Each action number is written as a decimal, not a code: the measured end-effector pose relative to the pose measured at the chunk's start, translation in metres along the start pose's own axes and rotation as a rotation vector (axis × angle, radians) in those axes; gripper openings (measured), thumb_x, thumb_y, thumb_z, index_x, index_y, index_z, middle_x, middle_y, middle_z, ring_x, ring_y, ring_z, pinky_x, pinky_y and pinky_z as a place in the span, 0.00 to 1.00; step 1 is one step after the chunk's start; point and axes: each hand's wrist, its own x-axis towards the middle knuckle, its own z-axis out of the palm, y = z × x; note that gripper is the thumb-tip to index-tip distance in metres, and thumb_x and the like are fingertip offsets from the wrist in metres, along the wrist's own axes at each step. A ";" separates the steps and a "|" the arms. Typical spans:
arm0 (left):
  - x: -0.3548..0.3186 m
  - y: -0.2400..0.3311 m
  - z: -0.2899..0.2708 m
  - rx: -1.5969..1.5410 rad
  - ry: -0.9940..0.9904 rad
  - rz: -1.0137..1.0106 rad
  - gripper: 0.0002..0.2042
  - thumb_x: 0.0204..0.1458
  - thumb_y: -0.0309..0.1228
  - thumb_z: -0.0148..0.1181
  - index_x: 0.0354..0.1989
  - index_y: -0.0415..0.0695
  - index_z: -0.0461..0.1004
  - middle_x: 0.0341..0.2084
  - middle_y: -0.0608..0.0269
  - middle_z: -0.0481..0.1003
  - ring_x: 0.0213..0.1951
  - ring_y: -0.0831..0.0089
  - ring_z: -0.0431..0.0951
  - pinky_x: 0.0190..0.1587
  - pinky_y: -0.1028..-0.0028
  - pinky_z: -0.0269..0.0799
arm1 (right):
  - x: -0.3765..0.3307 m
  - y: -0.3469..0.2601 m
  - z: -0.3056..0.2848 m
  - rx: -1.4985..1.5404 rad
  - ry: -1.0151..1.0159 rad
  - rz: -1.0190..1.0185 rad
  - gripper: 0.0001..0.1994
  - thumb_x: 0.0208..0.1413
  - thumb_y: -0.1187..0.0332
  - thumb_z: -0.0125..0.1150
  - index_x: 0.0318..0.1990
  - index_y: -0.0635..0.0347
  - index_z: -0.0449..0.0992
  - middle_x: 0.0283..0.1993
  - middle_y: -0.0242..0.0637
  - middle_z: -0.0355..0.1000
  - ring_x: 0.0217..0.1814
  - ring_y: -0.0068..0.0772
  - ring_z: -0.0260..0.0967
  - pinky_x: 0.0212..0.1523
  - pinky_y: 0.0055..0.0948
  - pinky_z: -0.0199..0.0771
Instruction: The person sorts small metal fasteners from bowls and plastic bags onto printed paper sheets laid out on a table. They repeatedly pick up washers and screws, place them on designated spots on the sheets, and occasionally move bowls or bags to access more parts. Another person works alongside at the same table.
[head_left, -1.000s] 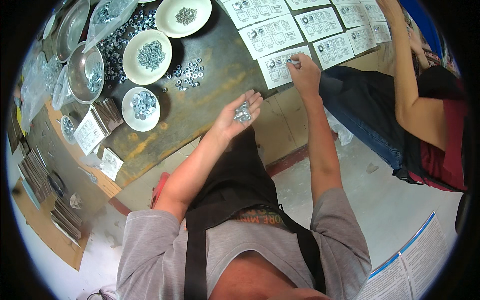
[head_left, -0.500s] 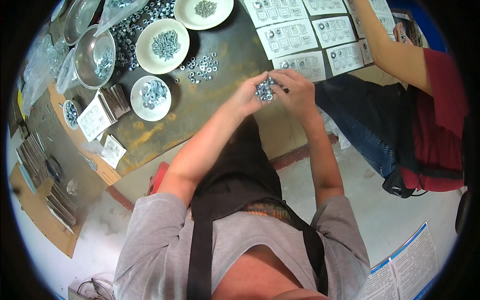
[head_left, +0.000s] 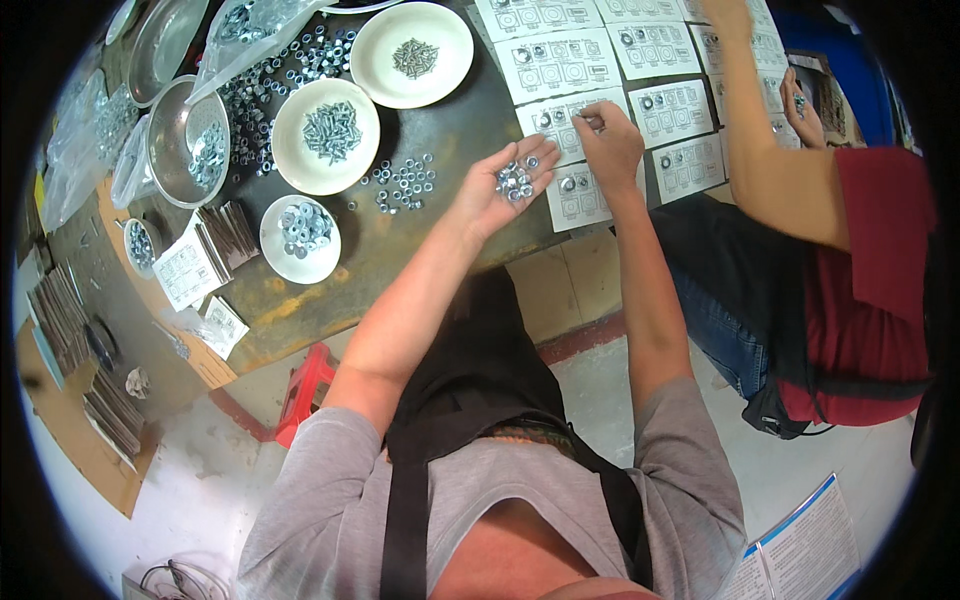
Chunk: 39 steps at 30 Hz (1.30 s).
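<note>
Metal nuts (head_left: pixel 514 184) rest at base of spread left fingers (head_left: pixel 546 152); right fingers (head_left: pixel 606 112) pinch small unclear piece (head_left: pixel 595 123) above card (head_left: pixel 552 119).

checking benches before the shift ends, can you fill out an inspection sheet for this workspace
surface: dark worktable, yellowish-brown stains
job's things: nuts on the left palm; printed sheets in rows; loose nuts near the white bowls of small hardware
clutter: metal bowl, plastic bags, card stack
grips: left grip open, palm up; right grip over the sheets, fingers bent, any held piece unclear
cables: looped wires, lower left
surroundings: co-worker at right; red stool beside the left arm
</note>
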 end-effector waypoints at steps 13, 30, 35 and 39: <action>0.019 -0.003 0.006 -0.056 -0.048 0.012 0.23 0.60 0.33 0.45 0.61 0.34 0.56 0.55 0.49 0.64 0.56 0.59 0.67 0.60 0.60 0.63 | -0.017 -0.043 -0.036 0.127 -0.202 -0.244 0.08 0.45 0.70 0.64 0.36 0.51 0.78 0.30 0.30 0.72 0.29 0.32 0.73 0.28 0.27 0.70; 0.041 0.037 0.030 -0.256 -0.107 0.139 0.23 0.61 0.32 0.40 0.64 0.38 0.53 0.63 0.48 0.55 0.65 0.56 0.54 0.62 0.57 0.58 | 0.092 -0.005 0.028 -0.030 -0.132 -0.086 0.09 0.45 0.67 0.66 0.35 0.58 0.77 0.30 0.35 0.76 0.28 0.32 0.74 0.32 0.31 0.72; 0.050 0.038 0.037 -0.241 -0.108 0.172 0.22 0.62 0.33 0.39 0.64 0.40 0.53 0.63 0.51 0.56 0.66 0.58 0.53 0.64 0.56 0.53 | 0.087 -0.026 0.012 0.055 -0.118 -0.021 0.10 0.45 0.68 0.66 0.36 0.56 0.77 0.31 0.32 0.75 0.27 0.31 0.73 0.29 0.28 0.71; 0.056 0.036 0.050 -0.287 -0.095 0.178 0.22 0.62 0.33 0.38 0.63 0.39 0.54 0.62 0.50 0.57 0.65 0.57 0.54 0.64 0.55 0.52 | 0.055 -0.058 -0.022 0.219 -0.293 -0.094 0.10 0.44 0.69 0.66 0.37 0.55 0.78 0.32 0.33 0.74 0.26 0.30 0.72 0.28 0.27 0.71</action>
